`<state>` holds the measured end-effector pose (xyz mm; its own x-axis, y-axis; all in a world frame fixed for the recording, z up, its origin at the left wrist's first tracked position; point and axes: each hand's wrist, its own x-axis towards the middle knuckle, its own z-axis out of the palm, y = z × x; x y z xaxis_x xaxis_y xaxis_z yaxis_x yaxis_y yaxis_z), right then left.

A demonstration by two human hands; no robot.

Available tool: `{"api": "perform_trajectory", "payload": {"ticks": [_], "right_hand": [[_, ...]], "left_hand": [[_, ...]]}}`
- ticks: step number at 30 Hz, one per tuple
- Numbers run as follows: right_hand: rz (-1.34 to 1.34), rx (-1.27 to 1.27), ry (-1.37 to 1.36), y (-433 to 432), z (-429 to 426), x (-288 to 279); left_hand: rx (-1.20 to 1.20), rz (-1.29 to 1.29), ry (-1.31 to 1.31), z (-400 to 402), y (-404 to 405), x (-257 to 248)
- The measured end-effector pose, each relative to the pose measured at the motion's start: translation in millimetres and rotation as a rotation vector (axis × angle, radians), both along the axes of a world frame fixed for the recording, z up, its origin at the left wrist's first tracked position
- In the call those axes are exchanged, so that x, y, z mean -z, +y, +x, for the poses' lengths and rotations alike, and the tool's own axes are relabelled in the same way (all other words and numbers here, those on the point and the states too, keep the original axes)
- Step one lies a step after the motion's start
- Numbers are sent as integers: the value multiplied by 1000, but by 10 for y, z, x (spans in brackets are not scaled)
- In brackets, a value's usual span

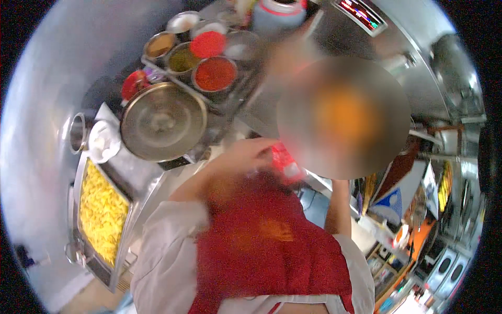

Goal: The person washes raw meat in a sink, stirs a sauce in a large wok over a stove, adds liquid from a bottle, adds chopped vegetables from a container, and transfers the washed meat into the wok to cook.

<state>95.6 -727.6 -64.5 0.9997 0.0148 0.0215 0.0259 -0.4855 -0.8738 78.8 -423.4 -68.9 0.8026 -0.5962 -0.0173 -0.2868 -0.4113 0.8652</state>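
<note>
My left hand [257,151] is in front of my red apron [270,243], its fingers curled at the edge of a red item [285,161] with a white patch. Motion blur hides whether that item is a packet or a cloth. My right forearm [340,206] runs up behind a large blurred round area [345,121], grey with an orange middle, so my right hand is out of view. To the left of my left hand lies a wide round metal bowl or pan [162,121] with a shiny rim.
Several seasoning bowls, including one of red powder [215,73], stand in a metal tray at the upper left. A metal tray of yellow cut food [102,214] lies at left, below a white container [104,140]. A lit display panel [360,15] is at the top right.
</note>
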Motion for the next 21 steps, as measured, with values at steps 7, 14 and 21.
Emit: {"api": "perform_trajectory", "payload": {"ticks": [7,14,21], "right_hand": [[-269,-303,-175,407,157,-294],[-512,-476,-205,1203,290,-439],[-259,-1173,-736,3204,-391,-1542]], "left_hand": [[10,-9,217,-119,412,-67],[-244,-197,236,-635,888,172],[-1159,-49,-287,-1975,1728,-229]]}}
